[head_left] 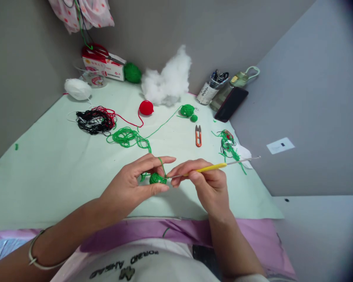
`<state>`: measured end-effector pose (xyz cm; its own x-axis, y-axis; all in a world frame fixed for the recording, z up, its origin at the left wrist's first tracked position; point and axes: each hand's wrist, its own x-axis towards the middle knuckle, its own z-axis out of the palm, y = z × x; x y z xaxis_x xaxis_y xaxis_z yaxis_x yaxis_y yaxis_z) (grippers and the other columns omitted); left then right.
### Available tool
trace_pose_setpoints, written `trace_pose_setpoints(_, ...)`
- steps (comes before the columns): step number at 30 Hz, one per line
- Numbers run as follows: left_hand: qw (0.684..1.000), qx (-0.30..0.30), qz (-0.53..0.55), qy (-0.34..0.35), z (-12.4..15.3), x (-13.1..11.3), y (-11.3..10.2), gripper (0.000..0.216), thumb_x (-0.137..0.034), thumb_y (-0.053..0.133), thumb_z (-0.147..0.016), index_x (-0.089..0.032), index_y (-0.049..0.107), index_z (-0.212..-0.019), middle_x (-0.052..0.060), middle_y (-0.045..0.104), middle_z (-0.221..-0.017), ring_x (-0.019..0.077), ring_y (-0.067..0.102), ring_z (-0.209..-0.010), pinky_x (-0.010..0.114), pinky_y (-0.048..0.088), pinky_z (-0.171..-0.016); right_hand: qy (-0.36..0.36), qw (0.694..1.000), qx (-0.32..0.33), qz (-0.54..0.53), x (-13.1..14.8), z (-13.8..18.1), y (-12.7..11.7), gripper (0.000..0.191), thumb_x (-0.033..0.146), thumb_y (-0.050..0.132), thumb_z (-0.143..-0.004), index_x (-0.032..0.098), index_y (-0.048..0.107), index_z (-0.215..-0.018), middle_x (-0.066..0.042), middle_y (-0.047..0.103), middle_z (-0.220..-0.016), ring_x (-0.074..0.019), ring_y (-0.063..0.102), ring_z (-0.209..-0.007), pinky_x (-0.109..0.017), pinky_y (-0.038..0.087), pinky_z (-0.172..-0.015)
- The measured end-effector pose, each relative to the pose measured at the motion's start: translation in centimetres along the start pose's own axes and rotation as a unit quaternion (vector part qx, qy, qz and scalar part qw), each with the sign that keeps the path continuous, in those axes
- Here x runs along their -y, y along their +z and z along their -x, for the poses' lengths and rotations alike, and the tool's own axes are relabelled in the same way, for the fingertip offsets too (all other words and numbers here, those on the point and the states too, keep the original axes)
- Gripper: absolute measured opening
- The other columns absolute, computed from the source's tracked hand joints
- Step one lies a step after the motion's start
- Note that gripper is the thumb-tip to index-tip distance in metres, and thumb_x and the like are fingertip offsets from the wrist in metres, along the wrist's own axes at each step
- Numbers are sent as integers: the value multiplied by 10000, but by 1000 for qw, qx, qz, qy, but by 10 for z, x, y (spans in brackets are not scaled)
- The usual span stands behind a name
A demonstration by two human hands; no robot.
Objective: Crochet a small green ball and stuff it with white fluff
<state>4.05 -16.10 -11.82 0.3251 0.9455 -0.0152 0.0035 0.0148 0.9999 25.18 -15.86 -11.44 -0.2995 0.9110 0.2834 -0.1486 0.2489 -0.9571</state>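
Note:
Between the fingers and thumb of my left hand is a small round green crochet piece. A strand of green yarn loops over the raised left index finger and runs down to the piece. My right hand grips a crochet hook by its yellow handle. One thin metal tip of the hook touches the crochet piece at its right edge; the other end points out to the right. Loose green yarn lies in a tangle beyond my left hand.
Orange thread snips lie ahead of my right hand. White stuffing, a red yarn ball and a white yarn ball sit farther back. A phone leans by a bottle at right. Yarn scraps lie near the right wall.

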Motion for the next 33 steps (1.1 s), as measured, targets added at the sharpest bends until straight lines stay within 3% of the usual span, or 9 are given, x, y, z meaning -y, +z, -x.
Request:
trace_pose_setpoints(8,999,0,-31,14,-3,-3,-2,451,-233,820,-794,-324,790,-1235,-5,652,-899,196,623,-916,371,482,-920,9,999,3,-42,-5,-1,1,209,289,588,-1050,252,793,-1034,-36,792,-992,-146,773,-794,-298,659,-728)
trace_pose_setpoints(13,999,17,-49,16,-2,-2,-3,458,-213,802,-802,-304,772,-1251,-12,655,-913,180,632,-918,348,513,-920,-5,999,21,30,3,0,0,206,232,585,-1046,242,791,-1049,-41,783,-985,-148,765,-807,-298,644,-753)
trace_pose_setpoints(18,997,25,-76,10,-5,0,-5,290,-206,793,-809,-287,823,-1086,-11,647,-906,171,615,-893,337,500,-925,-58,985,67,145,1,-3,-2,201,182,565,-1045,219,762,-1054,-50,777,-944,-163,753,-841,-326,634,-790)
trace_pose_setpoints(24,998,-52,20,-35,-8,2,2,477,-288,854,-776,-309,781,-1247,-7,641,-933,182,602,-933,337,490,-931,-265,921,43,283,-13,3,5,271,112,537,-1029,222,686,-1227,-93,794,-1056,-215,770,-1024,-358,654,-812)
trace_pose_setpoints(30,988,-121,100,-3,5,3,22,406,-358,742,-937,-340,726,-1343,-7,631,-1029,150,601,-985,256,510,-903,-311,809,-25,499,-10,13,12,395,75,646,-959,307,714,-1271,-78,793,-1172,-217,759,-1051,-337,658,-833)
trace_pose_setpoints(33,973,-100,203,-38,6,6,25,398,-361,746,-948,-394,719,-1344,-23,634,-1064,127,588,-1015,227,478,-941,-340,775,-41,531,-11,15,13,419,53,690,-927,303,731,-1261,-67,799,-1122,-209,756,-1003,-326,659,-836)
